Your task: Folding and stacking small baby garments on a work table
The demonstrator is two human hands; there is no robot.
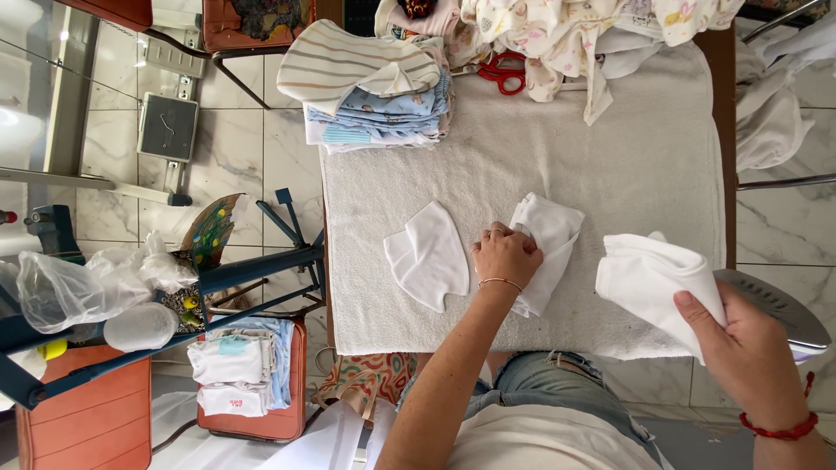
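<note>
Head view, looking down on a table covered by a white towel [610, 157].

Left hand [505, 254]: fingers bunched together, pinching the near edge of a folded white cloth [550, 239] lying near the middle of the towel. I read the cloth's long axis as running from the far side down toward the near edge, tilted slightly; it lies just right of the knuckles, so the left hand is plainly the nearer one.

Right hand [749, 352]: over the near right corner, thumb and fingers clamped on a second folded white cloth [649, 278], which is lifted off the towel. An iron [775, 305] shows just behind it.

A third small white piece [428, 257] lies flat just left of the left hand, untouched. A stack of folded baby clothes [379, 96] sits at the far left corner; red scissors [503, 71] lie at the far edge.
</note>
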